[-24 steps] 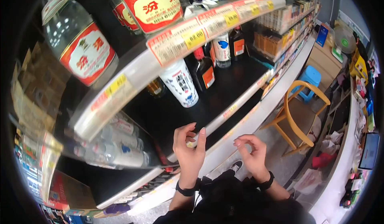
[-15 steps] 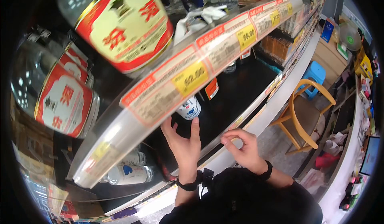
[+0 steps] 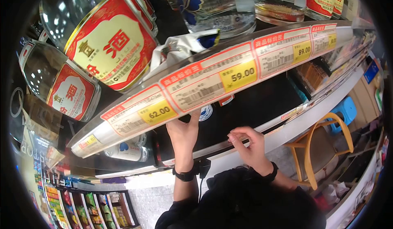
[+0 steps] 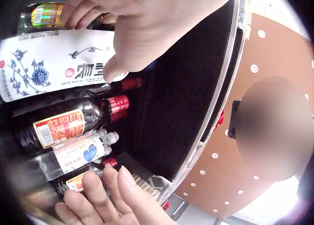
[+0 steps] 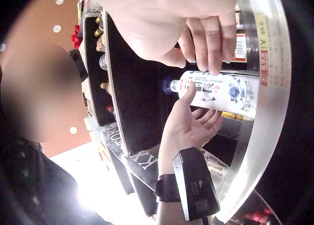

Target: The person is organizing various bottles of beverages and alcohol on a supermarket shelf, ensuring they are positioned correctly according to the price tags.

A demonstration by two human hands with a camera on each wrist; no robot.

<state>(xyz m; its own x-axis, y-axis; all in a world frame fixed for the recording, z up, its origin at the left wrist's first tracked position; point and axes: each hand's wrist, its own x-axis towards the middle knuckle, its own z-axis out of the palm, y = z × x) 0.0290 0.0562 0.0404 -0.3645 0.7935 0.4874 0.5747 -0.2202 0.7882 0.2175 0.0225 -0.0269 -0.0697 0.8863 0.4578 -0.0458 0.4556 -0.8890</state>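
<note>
I see the left hand (image 3: 183, 131) reaching up under the price-tag rail (image 3: 213, 79) into the dark shelf, thumb and fingers set around the white blue-patterned bottle (image 4: 54, 63), touching it but not fully closed on it yet; the grip looks loose to me. The bottle stands at the shelf's front row, just behind the rail, w/ darker bottles beside it. From the left wrist cam I count 1 white bottle, 1 dark red-capped bottle (image 4: 68, 127), 1 clear blue-label bottle (image 4: 78, 154), plus a gold-label one behind; more may sit hidden. The right hand (image 3: 249, 145) hangs in front of the lower shelf edge, fingers loosely curled, holding nothing I can make out, prob. kept free and out of the way. Above, 2 big red-label jars (image 3: 110, 40) and 3 readable price tags: 62.00, 59.00, 89.00
</note>
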